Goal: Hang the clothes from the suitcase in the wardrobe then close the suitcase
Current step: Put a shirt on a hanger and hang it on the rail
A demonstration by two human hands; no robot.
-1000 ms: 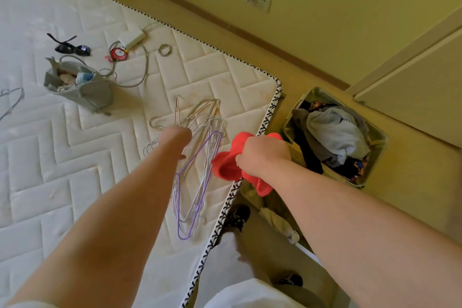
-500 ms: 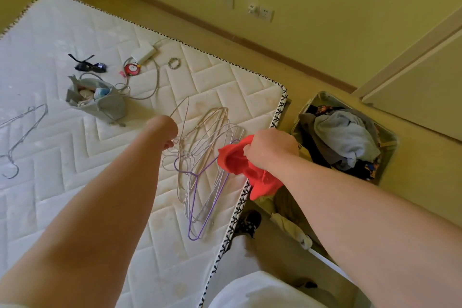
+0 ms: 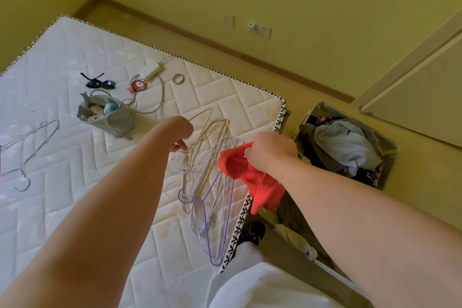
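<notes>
My right hand (image 3: 271, 152) grips a red garment (image 3: 252, 182) above the mattress's right edge. My left hand (image 3: 178, 135) is bent down over a pile of wire hangers (image 3: 210, 170) on the white mattress (image 3: 62, 157) and pinches one pale hanger, lifting its top off the pile. A purple hanger (image 3: 217, 227) lies at the near end of the pile. The open suitcase (image 3: 390, 155) sits on the floor to the right, with grey and dark clothes (image 3: 345, 147) heaped in it.
A single wire hanger (image 3: 27, 157) lies at the mattress's left. A grey pouch (image 3: 107, 117), sunglasses (image 3: 100, 82), a white charger with cable (image 3: 150, 71) and a bracelet (image 3: 178, 79) lie farther back. A pale door panel (image 3: 425, 92) stands at the right. A dark shoe (image 3: 255, 231) is on the floor.
My left hand has closed on a pale hanger and raised it from the pile. The right hand has kept hold of the red garment. The camera has tilted up and back.
</notes>
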